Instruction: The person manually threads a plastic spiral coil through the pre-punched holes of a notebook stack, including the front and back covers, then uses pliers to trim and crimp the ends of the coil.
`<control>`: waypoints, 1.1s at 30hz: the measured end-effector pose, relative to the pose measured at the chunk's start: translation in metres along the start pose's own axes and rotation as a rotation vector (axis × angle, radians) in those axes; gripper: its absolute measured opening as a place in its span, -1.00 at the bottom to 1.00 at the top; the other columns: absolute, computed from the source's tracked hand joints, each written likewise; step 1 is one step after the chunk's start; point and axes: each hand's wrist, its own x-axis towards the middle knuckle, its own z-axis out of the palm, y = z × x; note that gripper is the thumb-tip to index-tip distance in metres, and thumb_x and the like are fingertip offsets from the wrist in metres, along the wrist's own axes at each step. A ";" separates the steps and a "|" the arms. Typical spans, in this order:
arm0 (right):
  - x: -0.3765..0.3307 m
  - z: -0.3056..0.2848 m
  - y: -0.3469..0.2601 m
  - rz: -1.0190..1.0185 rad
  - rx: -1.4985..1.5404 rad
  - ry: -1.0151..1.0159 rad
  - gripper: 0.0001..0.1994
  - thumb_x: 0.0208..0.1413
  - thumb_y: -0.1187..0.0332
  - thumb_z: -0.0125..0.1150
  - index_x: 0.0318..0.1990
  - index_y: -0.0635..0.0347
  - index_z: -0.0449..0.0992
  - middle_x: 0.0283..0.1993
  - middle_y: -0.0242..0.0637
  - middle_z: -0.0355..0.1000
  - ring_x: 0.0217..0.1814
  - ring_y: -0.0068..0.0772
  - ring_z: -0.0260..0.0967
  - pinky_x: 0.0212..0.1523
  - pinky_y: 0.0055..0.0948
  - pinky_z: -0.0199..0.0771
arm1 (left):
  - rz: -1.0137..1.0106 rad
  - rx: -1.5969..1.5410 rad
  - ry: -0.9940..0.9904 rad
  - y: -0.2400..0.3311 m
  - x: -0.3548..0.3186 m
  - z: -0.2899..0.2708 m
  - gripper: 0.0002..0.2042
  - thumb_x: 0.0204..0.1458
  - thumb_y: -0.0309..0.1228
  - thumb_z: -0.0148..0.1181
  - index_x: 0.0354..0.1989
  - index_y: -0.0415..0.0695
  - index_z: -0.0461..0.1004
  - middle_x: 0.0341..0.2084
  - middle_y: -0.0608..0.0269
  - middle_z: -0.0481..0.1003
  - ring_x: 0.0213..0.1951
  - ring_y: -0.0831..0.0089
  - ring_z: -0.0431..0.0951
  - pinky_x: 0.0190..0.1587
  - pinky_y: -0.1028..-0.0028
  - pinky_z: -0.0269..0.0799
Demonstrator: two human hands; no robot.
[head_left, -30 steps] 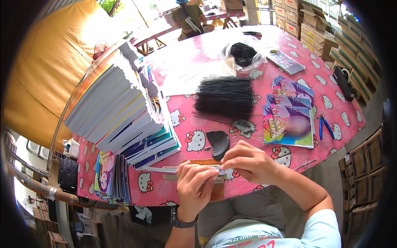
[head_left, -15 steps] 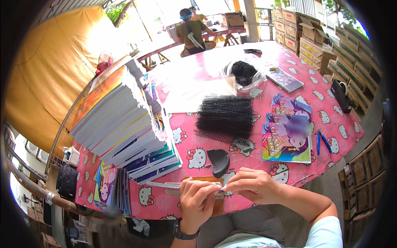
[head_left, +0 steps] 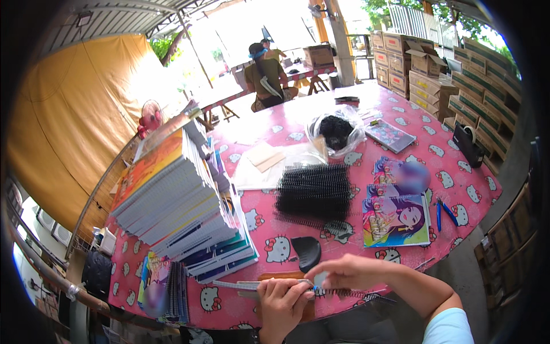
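My left hand [head_left: 283, 301] is closed on the edge of a thin notebook [head_left: 235, 284] at the near edge of the table. Beneath it lies an orange-brown wooden block [head_left: 306, 312], partly hidden. A dark spiral binding coil [head_left: 352, 293] runs out to the right from the notebook's edge. Over the coil's left end, my right hand [head_left: 355, 270] has its fingers stretched out, with the thumb apart from them. Its fingertips are close to the notebook's edge; contact is unclear. Just beyond the hands sits a black curved piece [head_left: 306, 253].
A tall stack of notebooks [head_left: 172, 200] rises at left. Black coils [head_left: 313, 192] lie mid-table; a plastic bag [head_left: 338, 132] holds black material behind them. Colourful notebooks [head_left: 395, 221] and blue-handled pliers [head_left: 447, 215] lie right. A person [head_left: 266, 77] sits beyond; boxes [head_left: 424, 86] are stacked behind.
The view has tilted upward, so things sit lower in it. My right hand's fingers have opened from a pinch at the notebook's edge, and the coil now shows below that hand.
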 end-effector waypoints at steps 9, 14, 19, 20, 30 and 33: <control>0.084 0.004 0.112 -0.255 -0.784 0.327 -0.44 -0.03 0.00 0.24 0.09 0.10 0.39 0.31 -0.03 0.10 0.34 0.06 0.03 0.22 -0.01 0.14 | -0.024 0.027 -0.019 0.005 -0.002 -0.001 -0.84 -0.07 -0.25 0.26 -0.30 0.05 0.57 -0.41 0.37 0.42 -0.30 0.40 0.40 -0.11 0.33 0.10; 0.075 0.010 0.114 -0.087 -0.804 0.247 -0.30 -0.10 -0.14 0.24 0.16 0.06 0.32 0.34 -0.05 0.03 0.32 0.03 0.01 0.20 -0.01 0.11 | -0.055 0.031 -0.028 0.015 0.003 -0.002 -0.84 -0.02 -0.26 0.20 -0.26 0.05 0.54 -0.33 0.37 0.46 -0.25 0.39 0.41 -0.08 0.31 0.10; 0.070 -0.004 0.111 -0.012 -0.767 0.141 -0.22 -0.27 -0.12 0.37 0.14 0.03 0.31 0.30 -0.09 0.04 0.25 0.01 0.04 0.21 -0.04 0.08 | -0.038 0.033 -0.152 0.004 0.002 -0.007 -0.78 0.00 -0.22 0.19 -0.19 0.05 0.50 -0.26 0.36 0.48 -0.20 0.37 0.42 -0.07 0.30 0.09; 0.071 -0.005 0.112 0.000 -0.768 0.133 -0.22 -0.28 -0.12 0.38 0.13 0.03 0.31 0.29 -0.09 0.05 0.23 0.00 0.06 0.20 -0.04 0.08 | -0.051 0.035 -0.118 0.008 0.005 -0.007 -0.80 0.01 -0.22 0.18 -0.21 0.04 0.51 -0.27 0.37 0.48 -0.20 0.37 0.43 -0.07 0.30 0.09; 0.072 -0.001 0.124 -0.157 -0.618 0.291 -0.32 -0.28 -0.04 0.41 0.06 -0.01 0.38 0.20 -0.02 0.16 0.21 0.07 0.11 0.20 -0.07 0.11 | -0.085 0.016 -0.159 0.007 -0.001 -0.005 -0.67 0.08 -0.22 0.15 -0.07 -0.17 0.42 -0.08 0.11 0.41 -0.01 0.22 0.38 0.10 0.18 0.16; 0.067 -0.002 0.118 -0.243 -0.365 0.355 -0.37 -0.22 -0.04 0.38 0.05 0.01 0.41 0.21 -0.02 0.16 0.25 0.07 0.11 0.24 -0.13 0.09 | -0.068 0.087 -0.105 0.008 0.001 -0.007 -0.76 0.07 -0.19 0.14 -0.19 -0.06 0.47 -0.20 0.28 0.46 -0.07 0.32 0.42 0.19 0.12 -0.06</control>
